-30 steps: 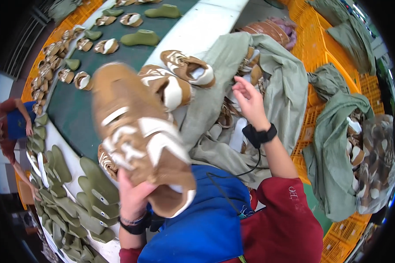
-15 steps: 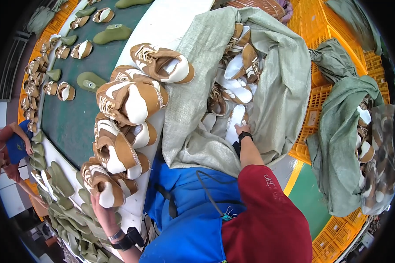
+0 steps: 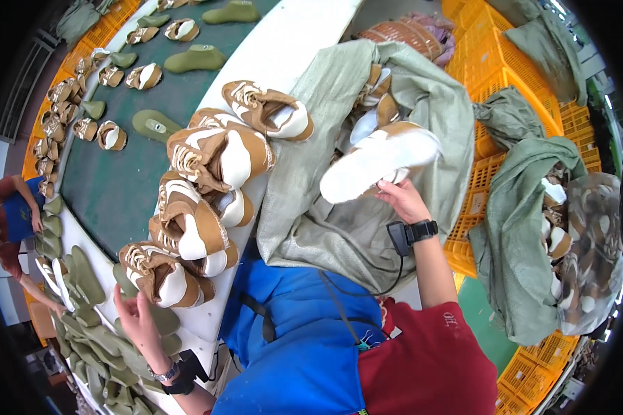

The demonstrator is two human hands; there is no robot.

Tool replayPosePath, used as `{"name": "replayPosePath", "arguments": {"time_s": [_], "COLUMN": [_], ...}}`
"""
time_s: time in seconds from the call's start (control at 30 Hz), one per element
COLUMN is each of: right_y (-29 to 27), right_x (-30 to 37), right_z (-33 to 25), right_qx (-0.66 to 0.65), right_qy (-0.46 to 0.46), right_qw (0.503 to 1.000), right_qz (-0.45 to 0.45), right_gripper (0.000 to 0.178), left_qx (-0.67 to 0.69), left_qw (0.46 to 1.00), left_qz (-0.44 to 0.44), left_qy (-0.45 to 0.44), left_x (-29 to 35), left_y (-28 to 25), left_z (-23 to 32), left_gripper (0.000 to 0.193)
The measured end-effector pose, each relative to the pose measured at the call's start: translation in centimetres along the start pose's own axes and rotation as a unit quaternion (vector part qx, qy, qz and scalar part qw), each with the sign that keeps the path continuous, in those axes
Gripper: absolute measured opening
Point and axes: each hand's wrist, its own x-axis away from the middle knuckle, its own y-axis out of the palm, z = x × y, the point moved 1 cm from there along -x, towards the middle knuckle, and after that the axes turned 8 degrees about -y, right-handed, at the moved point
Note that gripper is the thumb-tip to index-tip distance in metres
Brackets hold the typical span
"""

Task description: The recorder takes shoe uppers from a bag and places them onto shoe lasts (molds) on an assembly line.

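Orange crates [image 3: 484,62] stacked at right, green floor [image 3: 490,311] nearby; 1 co-worker [image 3: 22,211] far left.

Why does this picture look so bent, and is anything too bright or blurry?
Head view: the fisheye lens bends the orange crates near the rim and leaves black corners; head view: the white shoe sole in the right hand looks nearly washed out; head view: the co-worker at far left looks soft.

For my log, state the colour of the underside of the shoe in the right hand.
The underside is white, shown best in the head view.
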Motion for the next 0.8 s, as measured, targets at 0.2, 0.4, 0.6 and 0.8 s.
{"name": "replayPosePath", "arguments": {"time_s": [0.2,0.4,0.6,0.8], "right_y": [10.8,28.6,36.3,27.5], "right_x": [0.0,5.4,6.6,3.3], "right_z": [-5.0,-11.0,-8.8,-8.7], "right_qx": [-0.057,0.381,0.353,0.356], "right_qy": [-0.254,-0.602,-0.613,-0.486], "right_qw": [0.95,0.639,0.629,0.776], "right_qz": [-0.171,-0.289,-0.323,-0.187], "right_gripper": [0.037,0.035,0.036,0.026], "left_qx": [0.216,0.505,0.612,0.603], "left_qw": [0.953,0.667,0.701,0.743], "left_qz": [-0.211,-0.547,-0.355,-0.251], "left_qy": [0.037,-0.024,-0.086,-0.146], "left_x": [4.1,7.2,6.7,5.0], "left_y": [2.7,3.3,-1.2,-11.6], "left_z": [7.2,10.3,6.8,-0.2], "left_gripper": [0.045,0.08,0.059,0.049]}}
